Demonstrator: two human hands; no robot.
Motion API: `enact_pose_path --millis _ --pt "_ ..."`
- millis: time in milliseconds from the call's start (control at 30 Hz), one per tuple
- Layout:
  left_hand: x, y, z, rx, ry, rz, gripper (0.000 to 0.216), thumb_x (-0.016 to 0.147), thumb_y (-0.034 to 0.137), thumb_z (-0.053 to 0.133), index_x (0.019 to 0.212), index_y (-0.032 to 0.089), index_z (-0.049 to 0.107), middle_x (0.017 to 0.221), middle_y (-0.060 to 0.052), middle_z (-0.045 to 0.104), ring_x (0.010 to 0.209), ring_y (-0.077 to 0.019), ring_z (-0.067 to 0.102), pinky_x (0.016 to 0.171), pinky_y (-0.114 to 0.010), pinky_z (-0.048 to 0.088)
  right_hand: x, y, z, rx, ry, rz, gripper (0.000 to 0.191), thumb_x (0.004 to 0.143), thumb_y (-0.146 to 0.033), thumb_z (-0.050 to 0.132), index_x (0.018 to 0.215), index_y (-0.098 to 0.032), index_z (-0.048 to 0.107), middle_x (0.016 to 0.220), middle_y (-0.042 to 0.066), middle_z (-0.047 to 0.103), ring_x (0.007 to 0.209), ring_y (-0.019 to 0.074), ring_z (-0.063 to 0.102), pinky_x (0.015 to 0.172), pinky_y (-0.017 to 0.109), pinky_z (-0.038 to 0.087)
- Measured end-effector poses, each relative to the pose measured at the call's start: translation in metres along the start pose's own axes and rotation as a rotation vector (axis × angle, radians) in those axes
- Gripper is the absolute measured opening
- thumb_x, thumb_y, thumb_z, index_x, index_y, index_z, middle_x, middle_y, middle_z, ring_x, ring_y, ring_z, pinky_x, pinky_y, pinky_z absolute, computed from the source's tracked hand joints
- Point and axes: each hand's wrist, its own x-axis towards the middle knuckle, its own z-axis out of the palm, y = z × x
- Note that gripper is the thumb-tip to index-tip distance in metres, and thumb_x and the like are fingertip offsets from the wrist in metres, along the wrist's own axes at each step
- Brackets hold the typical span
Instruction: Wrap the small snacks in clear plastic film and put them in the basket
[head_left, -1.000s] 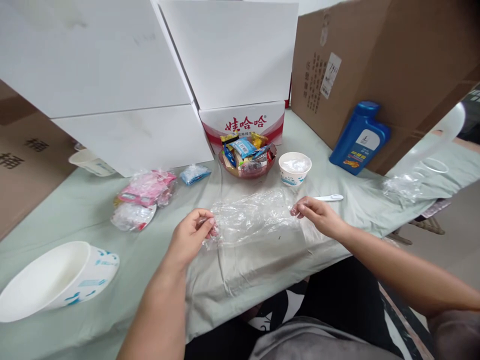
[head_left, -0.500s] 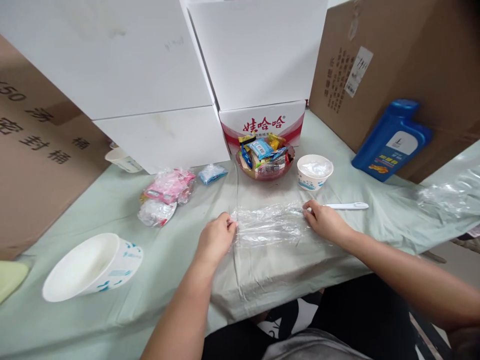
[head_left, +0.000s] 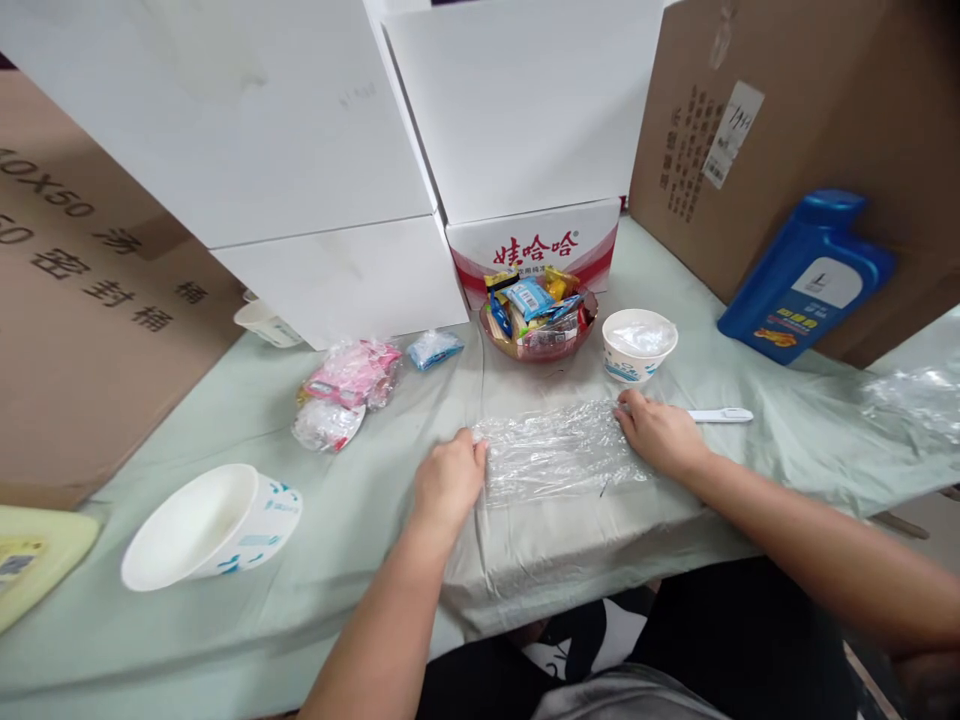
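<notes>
the clear plastic film (head_left: 559,455) lies flat on the surface (head_left: 375,425) at frame centre, left hand (head_left: 450,480) and right hand (head_left: 656,430) each pinching an end. above it, a box (head_left: 536,250) reads 娃哈哈 in red.

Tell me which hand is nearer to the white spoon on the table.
Right. The right hand lies just beside the spoon, at one edge of the clear plastic sheet; the left hand is at the opposite edge.

Snack bowl (head_left: 538,325) beside paper cup (head_left: 639,345) — blue bottle (head_left: 806,280) by cardboard box (head_left: 825,100)
</notes>
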Motion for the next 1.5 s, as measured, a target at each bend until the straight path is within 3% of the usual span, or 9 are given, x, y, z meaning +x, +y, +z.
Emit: enact_pose_path --millis 167,267,400,633,767,867,1000,1233,1500 --pt "-0.003 0.002 0.0 0.011 0.001 -0.004 0.028 0.097 0.035 0.04 0.101 0.017 0.062 0.083 -0.011 0.073 0.081 -0.028 0.07 0.066 -0.033 0.047 0.003 0.002 -0.014 0.041 0.147 -0.023 0.025 0.096 -0.031 0.044 0.11 -0.015 0.058 0.099 0.012 0.071 0.083 0.0256 0.066 0.064 0.032 0.043" --pt "-0.003 0.004 0.0 0.013 0.006 -0.003 0.029 0.097 0.035 0.039 0.101 0.017 0.062 0.082 -0.011 0.072 0.08 -0.0287 0.07 0.065 -0.033 0.048 -0.005 -0.015 -0.021 0.164 0.281 -0.351 0.025 0.097 -0.026 0.041 0.099 -0.015 0.064 0.094 0.013 0.069 0.087 0.0243 0.063 0.073 0.034 0.046" --pt "-0.003 0.005 0.001 0.004 0.012 -0.002 0.03 0.097 0.034 0.039 0.102 0.016 0.063 0.083 -0.013 0.072 0.08 -0.0292 0.07 0.065 -0.034 0.047 -0.01 -0.046 -0.007 0.253 0.144 -0.772 0.038 0.097 -0.039 0.045 0.12 -0.014 0.062 0.12 0.015 0.064 0.112 0.0263 0.056 0.096 0.042 0.042" --pt "0.007 -0.034 -0.006 -0.147 -0.016 -0.086 0.023 0.091 0.038 0.049 0.091 0.022 0.065 0.085 -0.009 0.073 0.084 -0.0294 0.068 0.065 -0.033 0.046 -0.006 -0.054 0.017 0.156 -0.09 -0.739 0.079 0.091 -0.067 0.038 0.152 -0.018 0.03 0.159 0.011 0.023 0.146 0.0387 0.01 0.114 0.061 0.008" --pt "0.005 -0.054 -0.01 -0.212 0.254 -0.221 0.018 0.088 0.03 0.051 0.096 0.02 0.064 0.084 -0.01 0.071 0.081 -0.0293 0.067 0.067 -0.035 0.047 -0.006 -0.053 0.015 0.146 -0.096 -0.735 0.078 0.091 -0.066 0.038 0.152 -0.018 0.028 0.16 0.01 0.021 0.146 0.0391 0.008 0.113 0.061 0.007" --pt "-0.002 -0.042 -0.004 -0.38 0.432 0.115 0.019 0.09 0.025 0.049 0.099 0.019 0.064 0.095 -0.009 0.07 0.089 -0.0234 0.066 0.08 -0.035 0.05 -0.006 -0.054 0.017 0.145 -0.087 -0.737 0.078 0.091 -0.065 0.039 0.152 -0.019 0.029 0.159 0.01 0.021 0.146 0.0393 0.009 0.113 0.062 0.008" --pt "-0.008 -0.018 0.011 -0.386 0.091 0.696 0.044 0.084 0.042 0.064 0.125 0.025 0.058 0.14 -0.007 0.053 0.133 -0.0264 0.045 0.109 -0.041 0.038 -0.006 -0.057 0.019 0.135 -0.07 -0.734 0.078 0.09 -0.066 0.039 0.152 -0.019 0.028 0.159 0.01 0.021 0.146 0.039 0.009 0.113 0.063 0.009" --pt "-0.003 -0.024 0.015 -0.33 -0.186 0.708 0.085 0.074 0.059 0.07 0.146 0.026 0.037 0.159 -0.01 0.024 0.148 -0.0295 0.014 0.119 -0.047 0.019 -0.016 -0.012 0.02 0.104 -0.05 -0.61 0.086 0.087 -0.073 0.038 0.152 -0.018 0.028 0.157 0.014 0.026 0.146 0.0377 0.013 0.113 0.063 0.014" --pt "-0.017 -0.019 -0.007 -0.405 -0.033 0.71 0.031 0.067 0.031 0.081 0.093 0.022 0.067 0.134 -0.007 0.052 0.136 -0.0304 0.035 0.111 -0.046 0.033 -0.063 0.041 0.007 0.188 0.054 -0.685 0.081 0.084 -0.068 0.053 0.146 -0.017 0.041 0.153 0.016 0.036 0.145 0.035 0.021 0.113 0.058 0.025"
